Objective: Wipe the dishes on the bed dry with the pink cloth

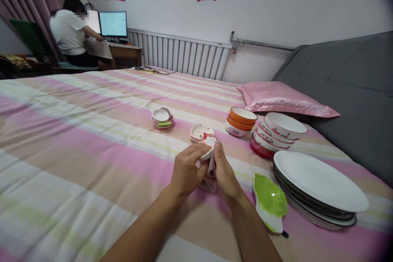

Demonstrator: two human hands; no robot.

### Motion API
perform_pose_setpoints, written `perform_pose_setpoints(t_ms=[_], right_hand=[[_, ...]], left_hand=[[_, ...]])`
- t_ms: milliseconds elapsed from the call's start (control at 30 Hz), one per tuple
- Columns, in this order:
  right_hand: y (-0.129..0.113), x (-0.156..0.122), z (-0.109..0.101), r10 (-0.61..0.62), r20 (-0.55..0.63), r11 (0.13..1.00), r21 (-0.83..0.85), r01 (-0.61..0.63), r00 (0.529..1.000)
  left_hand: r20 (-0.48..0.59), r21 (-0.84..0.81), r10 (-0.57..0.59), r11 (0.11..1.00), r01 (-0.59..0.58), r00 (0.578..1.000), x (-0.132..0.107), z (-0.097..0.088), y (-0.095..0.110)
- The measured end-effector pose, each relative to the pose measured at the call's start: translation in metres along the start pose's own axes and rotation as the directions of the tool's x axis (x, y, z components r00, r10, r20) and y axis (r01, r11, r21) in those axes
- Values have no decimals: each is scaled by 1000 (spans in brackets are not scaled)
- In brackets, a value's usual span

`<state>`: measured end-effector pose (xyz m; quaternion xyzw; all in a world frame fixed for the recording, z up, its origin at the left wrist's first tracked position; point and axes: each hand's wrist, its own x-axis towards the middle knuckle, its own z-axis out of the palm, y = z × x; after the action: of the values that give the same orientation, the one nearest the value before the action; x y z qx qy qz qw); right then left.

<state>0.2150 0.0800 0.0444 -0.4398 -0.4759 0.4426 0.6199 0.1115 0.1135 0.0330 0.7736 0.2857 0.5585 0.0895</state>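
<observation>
Head view. Left of the hands: broad run of striped sheet (92, 139), reaching to the far bed edge by the radiator (181, 55). Right: tighter, with leaf dish (270, 198) just beside the right forearm, then plates (321, 180); headboard (340, 67) bounding that side. Ahead: square dish (201, 130) just beyond the fingertips, small bowls (161, 115) farther left, orange bowls (241, 123) and white bowls (285, 125) near the pillow (284, 96).

Readable on the wall (147, 12), in red: "Romantic", "Wedding". Bowl markings too small to read.

Grip: left hand (188, 168) curled closed on white dish (207, 153); right hand (226, 168) closed on cloth (209, 183), pressing it to the dish's right side. White dish tilted, between the 2 hands, near square dish; touching or apart, cannot tell.
</observation>
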Motion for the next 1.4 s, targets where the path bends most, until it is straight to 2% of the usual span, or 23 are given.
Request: perform_pose_setpoints(t_ms=[100, 300, 467, 700, 800, 867, 1000, 1067, 1133, 1267, 1333, 1400], right_hand=[[-1, 1, 2, -2, 12, 992, 123, 1, 1000], [-3, 2, 0, -57, 17, 982, 179, 53, 998], [-5, 2, -1, -103, -30, 983, 148, 107, 994], [-10, 4, -5, -219, -120, 975, 19, 223, 968], [-8, 7, -11, -224, -121, 971, 61, 233, 967], [-7, 9, -14, -183, -115, 970, 138, 198, 976], [-11, 9, -17, -46, -63, 958, 281, 62, 997], [-15, 8, -18, 19, -58, 944, 329, 1, 998], [-19, 6, -17, 67, -61, 931, 364, -40, 996], [-19, 6, -13, 68, -106, 946, 323, -30, 992], [-17, 7, -11, 50, -149, 966, 260, -10, 988], [-13, 7, -10, 43, -191, 979, 204, -3, 981]], left_hand=[[33, -42, 9, 999, -7, 999, 0, -1, 1], [119, -184, 29, 983, -7, 992, 2, -1, 2], [136, -211, 87, 976, -57, 987, 1, 1, 1], [162, -276, 165, 954, -116, 973, 1, 4, 3], [208, -348, 170, 933, -89, 963, 3, 4, 7], [238, -400, 158, 915, -52, 958, 4, 4, 9], [333, -501, 53, 856, 129, 941, 5, 4, 12], [382, -530, -48, 807, 261, 923, 5, 4, 13], [433, -564, -170, 715, 413, 885, 5, 3, 16], [583, -615, -371, 379, 691, 723, 2, 0, 22], [602, -643, -421, 247, 725, 678, 2, 0, 24], [593, -692, -448, 143, 708, 669, 2, 0, 25]])
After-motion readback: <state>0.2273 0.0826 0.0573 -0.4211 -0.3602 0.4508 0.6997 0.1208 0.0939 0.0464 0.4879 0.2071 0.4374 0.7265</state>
